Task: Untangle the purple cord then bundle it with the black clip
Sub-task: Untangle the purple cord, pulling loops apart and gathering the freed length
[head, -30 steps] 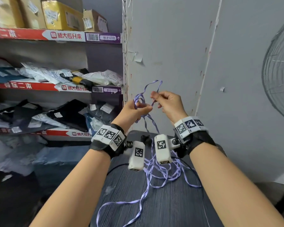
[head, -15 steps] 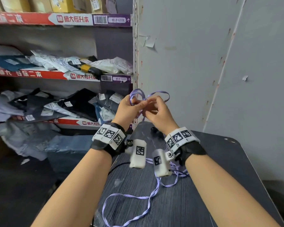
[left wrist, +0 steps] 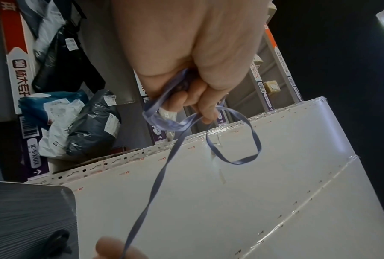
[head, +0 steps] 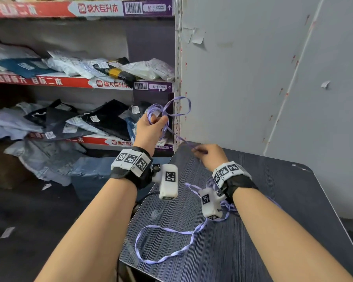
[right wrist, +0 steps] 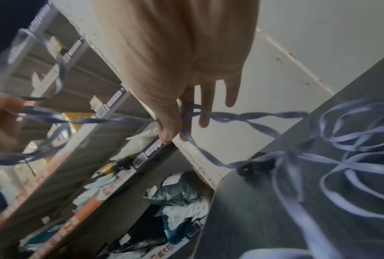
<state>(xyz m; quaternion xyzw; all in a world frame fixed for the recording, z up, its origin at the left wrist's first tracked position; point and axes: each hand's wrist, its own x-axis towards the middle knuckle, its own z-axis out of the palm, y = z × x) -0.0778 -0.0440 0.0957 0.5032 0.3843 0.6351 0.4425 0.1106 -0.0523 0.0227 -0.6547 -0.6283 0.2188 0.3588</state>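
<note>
Left hand (head: 149, 129) grip holds gathered loops of the purple cord (head: 167, 235); right hand (head: 209, 156) pinches the strand. Rest lies on the desk (head: 273, 231), limp, light, snag-prone; take it near the loops

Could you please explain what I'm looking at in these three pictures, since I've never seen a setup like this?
No machine here: a person works with bare hands, wearing marker-tagged wristbands that carry small cameras. The wide picture comes from a head camera looking down. The other two look along each hand from the wrist.

The left hand grips gathered loops of the purple cord. The right hand pinches a strand running across from those loops. The rest of the cord lies loose on the dark table. The black clip sits on the table's far edge, among the cord, untouched. Shelves of parcels stand to the left.
</note>
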